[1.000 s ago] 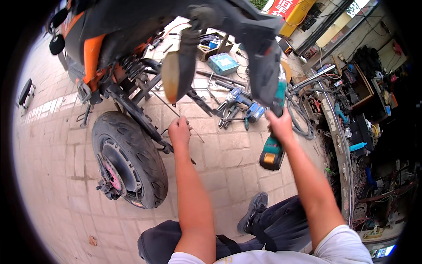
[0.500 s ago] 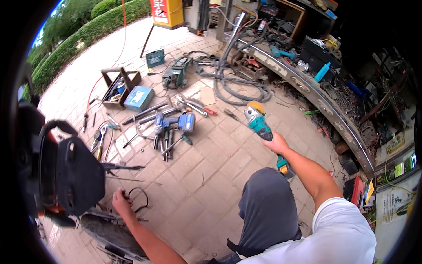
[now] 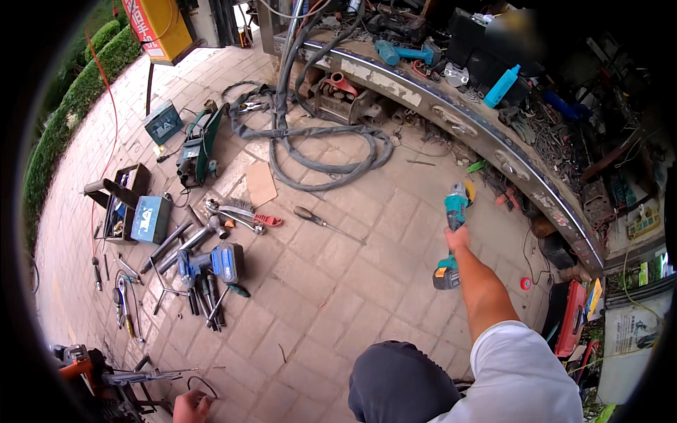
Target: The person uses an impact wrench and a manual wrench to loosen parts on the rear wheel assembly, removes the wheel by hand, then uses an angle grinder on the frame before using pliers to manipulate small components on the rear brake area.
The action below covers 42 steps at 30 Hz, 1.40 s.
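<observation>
My right hand (image 3: pixel 457 238) is wrapped round the body of a teal cordless angle grinder (image 3: pixel 455 211). The grinder's yellow-orange disc (image 3: pixel 468 190) points away from me, and its black battery (image 3: pixel 446 275) hangs on the near side of my wrist. At the lower left edge, my left hand (image 3: pixel 192 407) is partly cut off, its fingers curled. A thin black cable loop (image 3: pixel 203 384) lies right by those fingers. Whatever they hold is hidden. Beside this hand stand dark machine parts with an orange piece (image 3: pixel 74 369).
A blue cordless impact wrench (image 3: pixel 224 262) lies among bars and wrenches on the paving. Farther off are an open toolbox (image 3: pixel 130 176), a blue case (image 3: pixel 150 220), a screwdriver (image 3: pixel 317 218) and a coiled grey hose (image 3: pixel 331 169). A cluttered workbench (image 3: pixel 423 95) curves along the right.
My view has swung to the right. The grinder, still in my right hand, has moved right across the floor, away from the screwdriver. My left hand now sits at the lower edge.
</observation>
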Tool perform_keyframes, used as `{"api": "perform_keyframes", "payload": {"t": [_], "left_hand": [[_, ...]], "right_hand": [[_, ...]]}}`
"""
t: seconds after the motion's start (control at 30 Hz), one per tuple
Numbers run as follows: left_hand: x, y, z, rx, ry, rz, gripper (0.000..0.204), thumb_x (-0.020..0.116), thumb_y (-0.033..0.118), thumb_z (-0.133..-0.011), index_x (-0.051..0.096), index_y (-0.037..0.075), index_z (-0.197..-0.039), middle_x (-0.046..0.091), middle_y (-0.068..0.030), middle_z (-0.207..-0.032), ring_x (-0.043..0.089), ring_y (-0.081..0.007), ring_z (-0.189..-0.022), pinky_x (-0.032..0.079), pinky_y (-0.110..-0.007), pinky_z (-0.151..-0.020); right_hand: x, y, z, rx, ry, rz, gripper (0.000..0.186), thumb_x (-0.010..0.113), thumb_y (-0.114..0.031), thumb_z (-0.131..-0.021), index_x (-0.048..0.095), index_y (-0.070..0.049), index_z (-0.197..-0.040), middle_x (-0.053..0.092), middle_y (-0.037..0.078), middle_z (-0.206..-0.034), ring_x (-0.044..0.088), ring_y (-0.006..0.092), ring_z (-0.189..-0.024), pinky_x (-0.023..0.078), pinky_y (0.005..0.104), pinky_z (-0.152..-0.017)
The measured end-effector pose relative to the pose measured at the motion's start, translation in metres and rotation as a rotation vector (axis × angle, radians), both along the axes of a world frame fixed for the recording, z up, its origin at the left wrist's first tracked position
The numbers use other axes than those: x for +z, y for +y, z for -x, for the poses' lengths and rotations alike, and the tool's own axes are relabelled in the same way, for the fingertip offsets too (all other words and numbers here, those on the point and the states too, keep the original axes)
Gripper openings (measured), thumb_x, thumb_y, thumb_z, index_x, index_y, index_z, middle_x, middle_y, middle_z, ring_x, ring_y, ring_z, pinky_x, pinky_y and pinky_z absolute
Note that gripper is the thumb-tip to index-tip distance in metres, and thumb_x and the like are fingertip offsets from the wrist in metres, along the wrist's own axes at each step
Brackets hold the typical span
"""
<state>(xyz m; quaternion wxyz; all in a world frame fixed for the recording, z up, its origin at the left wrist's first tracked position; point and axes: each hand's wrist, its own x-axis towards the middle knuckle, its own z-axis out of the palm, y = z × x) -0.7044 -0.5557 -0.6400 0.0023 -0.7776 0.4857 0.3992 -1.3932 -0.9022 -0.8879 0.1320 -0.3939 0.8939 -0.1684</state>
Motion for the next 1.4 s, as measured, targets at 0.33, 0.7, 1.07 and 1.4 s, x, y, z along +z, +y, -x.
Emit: {"api": "perform_keyframes", "payload": {"t": [0.33,0.7,1.07,1.4], "left_hand": [[-0.017,-0.013,0.0,0.037,-0.185,-0.058,0.03,0.063,0.03,-0.09,0.066,0.006,-0.106,0.062,-0.0097,-0.063,0.054,-0.0124,-0.056,0.044,-0.033,-0.053],[0.203,-0.165,0.168,-0.047,-0.199,0.095,0.021,0.064,0.015,-0.085,0.065,0.0,-0.1,0.066,-0.0168,-0.093,0.064,-0.0279,-0.079,0.049,-0.036,-0.067],[0.145,-0.356,0.334,-0.592,0.514,0.531,0.025,0.065,0.013,-0.084,0.062,0.0,-0.106,0.063,-0.0185,-0.099,0.057,-0.0383,-0.094,0.046,-0.042,-0.087],[0.058,-0.364,0.404,-0.297,0.497,0.289,0.018,0.063,0.013,-0.083,0.063,0.0,-0.095,0.064,-0.0155,-0.086,0.058,-0.0354,-0.082,0.047,-0.043,-0.076]], "right_hand": [[-0.06,-0.134,0.119,-0.006,0.023,0.068,0.064,0.071,-0.026,-0.071,0.049,0.01,-0.119,0.057,0.031,-0.117,0.058,0.0416,-0.107,0.046,0.0421,-0.094],[-0.028,-0.128,0.02,-0.139,0.041,-0.167,0.077,0.069,-0.034,-0.081,0.033,0.0,-0.14,0.035,0.018,-0.145,0.035,0.0348,-0.132,0.03,0.0515,-0.107],[0.197,-0.27,0.012,0.294,0.605,-0.019,0.06,0.052,-0.031,-0.085,0.047,0.006,-0.132,0.038,0.023,-0.145,0.031,0.0353,-0.138,0.018,0.0556,-0.111],[0.254,-0.268,0.023,0.341,0.166,-0.46,0.071,0.058,-0.025,-0.079,0.036,0.008,-0.139,0.028,0.025,-0.15,0.026,0.0356,-0.14,0.015,0.0567,-0.113]]}}
